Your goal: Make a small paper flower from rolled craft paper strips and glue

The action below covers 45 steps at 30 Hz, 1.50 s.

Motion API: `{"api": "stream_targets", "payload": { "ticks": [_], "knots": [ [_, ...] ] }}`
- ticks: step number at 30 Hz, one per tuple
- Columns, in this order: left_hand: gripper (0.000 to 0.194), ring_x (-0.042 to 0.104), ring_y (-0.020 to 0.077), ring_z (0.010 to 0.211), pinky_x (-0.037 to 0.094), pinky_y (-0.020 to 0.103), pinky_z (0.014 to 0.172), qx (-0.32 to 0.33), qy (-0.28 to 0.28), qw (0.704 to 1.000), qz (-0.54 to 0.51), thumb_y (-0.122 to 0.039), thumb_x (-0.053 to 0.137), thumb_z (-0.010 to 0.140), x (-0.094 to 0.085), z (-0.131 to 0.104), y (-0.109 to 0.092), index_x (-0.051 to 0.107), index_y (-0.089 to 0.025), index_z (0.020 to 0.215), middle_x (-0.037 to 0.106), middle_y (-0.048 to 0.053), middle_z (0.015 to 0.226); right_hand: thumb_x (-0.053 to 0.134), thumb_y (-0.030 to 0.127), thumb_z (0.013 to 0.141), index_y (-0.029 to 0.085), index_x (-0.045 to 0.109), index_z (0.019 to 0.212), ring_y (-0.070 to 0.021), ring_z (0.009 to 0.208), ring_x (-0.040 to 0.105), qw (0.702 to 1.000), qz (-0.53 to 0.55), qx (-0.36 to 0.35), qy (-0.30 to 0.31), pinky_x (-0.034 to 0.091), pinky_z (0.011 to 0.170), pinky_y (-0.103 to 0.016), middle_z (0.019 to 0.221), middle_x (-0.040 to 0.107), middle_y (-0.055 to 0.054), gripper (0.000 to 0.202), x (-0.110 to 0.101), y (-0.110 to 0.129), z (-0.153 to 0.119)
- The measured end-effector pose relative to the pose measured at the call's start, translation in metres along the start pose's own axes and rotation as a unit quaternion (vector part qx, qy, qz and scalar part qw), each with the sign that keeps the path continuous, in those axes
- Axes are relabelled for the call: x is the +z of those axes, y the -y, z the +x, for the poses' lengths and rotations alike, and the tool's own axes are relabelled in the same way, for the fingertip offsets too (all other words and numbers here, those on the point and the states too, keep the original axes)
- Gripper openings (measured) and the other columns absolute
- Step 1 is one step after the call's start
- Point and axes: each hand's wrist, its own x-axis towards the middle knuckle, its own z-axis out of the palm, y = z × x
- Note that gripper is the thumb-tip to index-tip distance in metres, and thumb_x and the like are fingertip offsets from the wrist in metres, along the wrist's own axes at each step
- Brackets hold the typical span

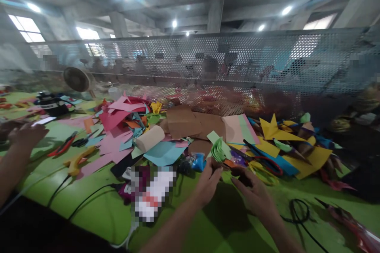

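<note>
Held the green layered paper point(218, 151) in the left hand point(207, 185), pinched low, long axis roughly upright. Had the right hand point(257, 194) just beside, less near, loosely curled; could not tell whether gripping anything.

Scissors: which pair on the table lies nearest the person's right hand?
The red-handled pair, beside the blue paper just beyond the right hand; the black-handled pair lies far off to the left.
</note>
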Motion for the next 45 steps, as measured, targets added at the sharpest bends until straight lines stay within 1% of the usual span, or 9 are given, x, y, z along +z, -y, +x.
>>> {"api": "stream_targets", "payload": {
  "ticks": [10,19,23,28,32,34,37,41,45],
  "knots": [
    [0.024,0.061,0.0207,0.09,0.049,0.033,0.082,0.003,0.003,1.0,0.019,-0.03,0.064,0.083,-0.005,0.01,0.008,0.062,-0.017,0.103,0.066,0.004,0.095,0.065,0.044,0.082,0.02,0.071,0.095,-0.0276,0.093,0.069,0.999,0.034,0.002,-0.015,0.056,0.074,-0.038,0.102,0.075,-0.01,0.028,-0.002,-0.006,-0.001],
    [0.024,0.057,0.0245,0.098,0.045,0.034,0.088,0.018,-0.048,0.973,0.226,-0.037,0.062,0.083,-0.012,0.001,-0.001,0.07,-0.016,0.091,0.067,0.006,0.096,0.069,0.048,0.079,0.019,0.073,0.093,-0.0241,0.078,0.066,0.99,0.117,0.019,-0.08,0.053,0.07,-0.036,0.086,0.074,-0.008,0.032,-0.013,0.006,-0.003],
    [0.026,0.059,0.0207,0.081,0.045,0.029,0.073,-0.031,-0.039,0.967,0.251,-0.037,0.06,0.084,-0.008,-0.015,0.005,0.07,-0.015,0.093,0.069,0.003,0.085,0.07,0.051,0.079,0.02,0.072,0.09,-0.0213,0.071,0.063,0.982,0.147,0.036,-0.111,0.05,0.063,-0.032,0.079,0.071,-0.005,0.033,-0.022,0.011,-0.004],
    [0.021,0.063,0.0226,0.081,0.044,0.03,0.07,-0.075,-0.072,0.923,0.371,-0.028,0.066,0.08,0.002,-0.043,-0.001,0.073,-0.019,0.098,0.074,0.005,0.09,0.068,0.049,0.08,0.02,0.071,0.086,-0.019,0.069,0.06,0.976,0.178,0.039,-0.123,0.048,0.062,-0.03,0.076,0.069,-0.003,0.03,-0.025,0.016,-0.005],
    [0.017,0.064,0.0266,0.088,0.045,0.036,0.077,-0.048,-0.093,0.865,0.491,-0.034,0.068,0.083,0.005,-0.061,-0.011,0.074,-0.02,0.089,0.072,0.007,0.089,0.071,0.047,0.076,0.02,0.072,0.085,-0.0168,0.067,0.057,0.972,0.201,0.04,-0.119,0.047,0.063,-0.029,0.078,0.07,-0.003,0.029,-0.023,0.017,-0.003],
    [0.019,0.063,0.0259,0.09,0.045,0.036,0.079,-0.039,-0.102,0.854,0.509,-0.037,0.065,0.086,0.004,-0.068,-0.012,0.072,-0.02,0.088,0.07,0.007,0.09,0.071,0.048,0.076,0.019,0.072,0.085,-0.0163,0.067,0.056,0.969,0.21,0.042,-0.12,0.047,0.063,-0.029,0.079,0.07,-0.004,0.03,-0.022,0.017,-0.003],
    [0.02,0.062,0.0231,0.088,0.046,0.035,0.079,-0.021,-0.139,0.861,0.489,-0.038,0.06,0.089,0.0,-0.077,-0.009,0.067,-0.02,0.095,0.067,0.005,0.089,0.07,0.049,0.077,0.02,0.073,0.087,-0.0166,0.068,0.057,0.967,0.219,0.046,-0.121,0.047,0.063,-0.029,0.08,0.071,-0.004,0.031,-0.022,0.016,-0.004],
    [0.012,0.059,0.0195,0.076,0.046,0.031,0.072,0.014,-0.224,0.871,0.437,-0.029,0.058,0.088,-0.008,-0.084,-0.005,0.057,-0.019,0.082,0.061,0.002,0.079,0.071,0.049,0.076,0.02,0.073,0.086,-0.0166,0.068,0.057,0.965,0.228,0.052,-0.12,0.047,0.063,-0.029,0.08,0.07,-0.004,0.03,-0.027,0.017,-0.008],
    [0.008,0.061,0.0179,0.073,0.046,0.029,0.068,0.025,-0.232,0.892,0.388,-0.02,0.064,0.082,-0.009,-0.084,-0.009,0.059,-0.019,0.075,0.065,0.001,0.075,0.072,0.049,0.075,0.021,0.072,0.084,-0.0162,0.069,0.056,0.963,0.233,0.063,-0.12,0.046,0.064,-0.028,0.077,0.068,-0.003,0.029,-0.03,0.016,-0.011]
  ]
}}
